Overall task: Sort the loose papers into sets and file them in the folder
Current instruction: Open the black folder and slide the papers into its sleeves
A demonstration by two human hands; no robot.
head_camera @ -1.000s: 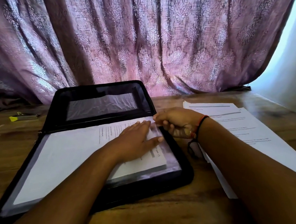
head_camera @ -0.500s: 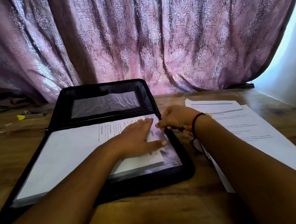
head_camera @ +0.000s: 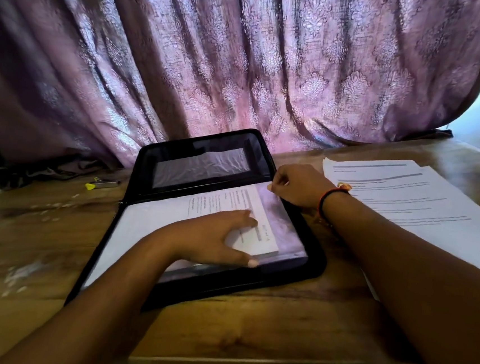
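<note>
Left hand (head_camera: pixel 213 238), spread wide: slid down-frame, pressing printed set (head_camera: pixel 231 203) into clear sleeve (head_camera: pixel 286 233) of folder (head_camera: pixel 316 265). Right hand (head_camera: pixel 297 184): pinching the sleeve corner, centre frame. Judged nearly filed; loose papers (head_camera: pixel 407 198) remain at right.

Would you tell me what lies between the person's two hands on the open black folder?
In the head view, a printed white sheet and clear plastic pocket lie between the left hand and right hand.
</note>
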